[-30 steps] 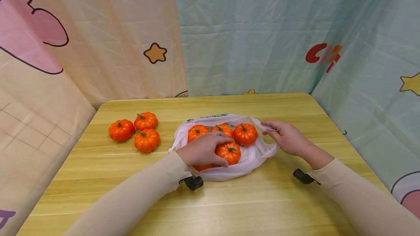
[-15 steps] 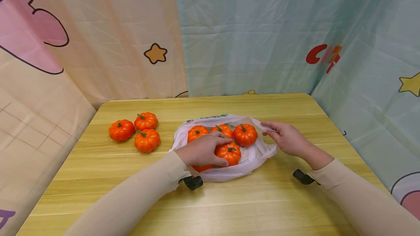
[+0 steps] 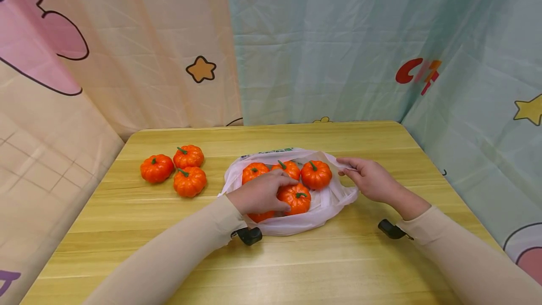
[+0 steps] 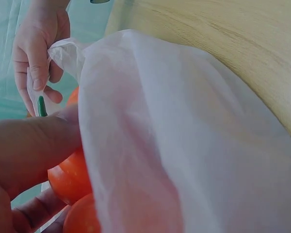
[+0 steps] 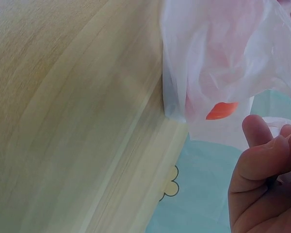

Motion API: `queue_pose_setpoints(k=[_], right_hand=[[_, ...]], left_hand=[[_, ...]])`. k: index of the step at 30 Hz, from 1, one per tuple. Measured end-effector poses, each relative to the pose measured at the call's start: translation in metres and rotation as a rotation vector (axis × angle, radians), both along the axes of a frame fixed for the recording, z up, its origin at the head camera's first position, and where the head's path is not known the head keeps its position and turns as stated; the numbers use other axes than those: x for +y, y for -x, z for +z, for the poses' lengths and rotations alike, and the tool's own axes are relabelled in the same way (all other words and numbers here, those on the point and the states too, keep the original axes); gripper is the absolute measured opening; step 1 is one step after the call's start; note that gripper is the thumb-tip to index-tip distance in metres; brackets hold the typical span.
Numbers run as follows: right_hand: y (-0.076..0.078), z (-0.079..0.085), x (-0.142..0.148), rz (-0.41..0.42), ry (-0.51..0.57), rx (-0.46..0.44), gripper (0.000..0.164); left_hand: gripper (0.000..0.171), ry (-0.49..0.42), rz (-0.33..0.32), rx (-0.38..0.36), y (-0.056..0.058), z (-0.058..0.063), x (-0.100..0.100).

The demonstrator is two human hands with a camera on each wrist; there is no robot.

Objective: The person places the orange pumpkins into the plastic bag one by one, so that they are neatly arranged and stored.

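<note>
A white plastic bag [image 3: 306, 224] lies with its mouth spread on the wooden table, holding several small orange pumpkins with green stems. My left hand [image 3: 263, 193] reaches into the bag from the left and grips the front pumpkin [image 3: 298, 201] between thumb and fingers. It partly covers the other pumpkins near it. Over at the bag's right side, my right hand [image 3: 372, 180] pinches the thin plastic edge and holds it up. The left wrist view shows my left thumb [image 4: 43, 141] against the pumpkin, half behind the bag's wall. One pumpkin [image 3: 316, 174] sits untouched at the bag's right.
Three more orange pumpkins stand grouped at the left of the table: one at the far left [image 3: 157, 169], one behind [image 3: 188, 156], one in front [image 3: 189, 181]. Printed curtains [image 3: 317, 51] hang close behind the table's back edge [image 3: 271, 126] and along both sides.
My left thumb has shifted slightly on the front pumpkin. The right hand, the bag and the other pumpkins stay where they were.
</note>
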State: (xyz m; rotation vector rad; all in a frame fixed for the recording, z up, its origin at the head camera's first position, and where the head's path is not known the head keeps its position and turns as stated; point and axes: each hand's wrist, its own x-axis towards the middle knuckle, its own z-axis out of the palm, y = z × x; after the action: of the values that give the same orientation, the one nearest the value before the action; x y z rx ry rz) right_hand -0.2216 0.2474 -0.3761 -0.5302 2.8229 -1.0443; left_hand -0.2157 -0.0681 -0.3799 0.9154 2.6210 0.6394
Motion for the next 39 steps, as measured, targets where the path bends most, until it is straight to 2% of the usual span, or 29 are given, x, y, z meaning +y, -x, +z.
queue_pose_setpoints(k=[6,10,21,39], right_hand=[[0.0006,-0.0008,-0.0002,-0.005,-0.017,0.004,0.041],[0.001,-0.0015,-0.0004,-0.006,-0.017,-0.002,0.041],[0.0006,-0.0013,-0.0007,0.001,-0.019,0.001,0.041],[-0.0003,-0.0002,-0.0013,-0.003,-0.026,0.001,0.041]], left_hand=[[0.063,0.0,0.052,-0.048,-0.0005,0.0017,0.0012],[0.062,0.004,0.07,-0.055,-0.001,0.0016,0.0012],[0.062,0.032,0.062,-0.04,0.0005,-0.0013,0.0011],[0.066,0.035,0.064,-0.057,-0.0016,0.003,0.0015]])
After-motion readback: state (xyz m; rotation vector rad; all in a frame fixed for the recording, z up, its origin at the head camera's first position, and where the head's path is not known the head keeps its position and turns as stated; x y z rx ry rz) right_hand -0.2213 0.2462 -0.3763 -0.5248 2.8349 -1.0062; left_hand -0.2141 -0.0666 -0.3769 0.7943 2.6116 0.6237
